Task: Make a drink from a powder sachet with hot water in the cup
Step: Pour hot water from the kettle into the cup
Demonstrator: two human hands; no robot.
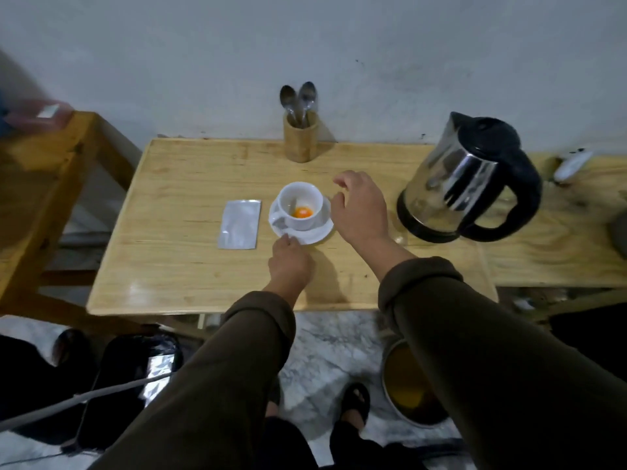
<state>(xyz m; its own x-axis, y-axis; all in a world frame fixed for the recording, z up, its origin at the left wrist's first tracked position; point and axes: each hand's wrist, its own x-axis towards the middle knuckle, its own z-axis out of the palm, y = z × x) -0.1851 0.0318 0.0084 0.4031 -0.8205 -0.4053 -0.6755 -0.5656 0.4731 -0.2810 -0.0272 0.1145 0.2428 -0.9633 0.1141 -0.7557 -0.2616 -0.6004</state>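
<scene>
Centrally on table (190, 266): white cup (300, 205) on saucer (317, 234), orange powder (302, 212) inside. Left hand (289, 262) pinching saucer rim; right hand (361, 208) spread, beside cup. Left fingertips hidden.

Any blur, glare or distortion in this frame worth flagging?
Head view: dim, flat light; wide-angle bending at the edges; motion smear on the shelf at far left; mirror reflections on the kettle; cup and both hands stay sharp.
</scene>
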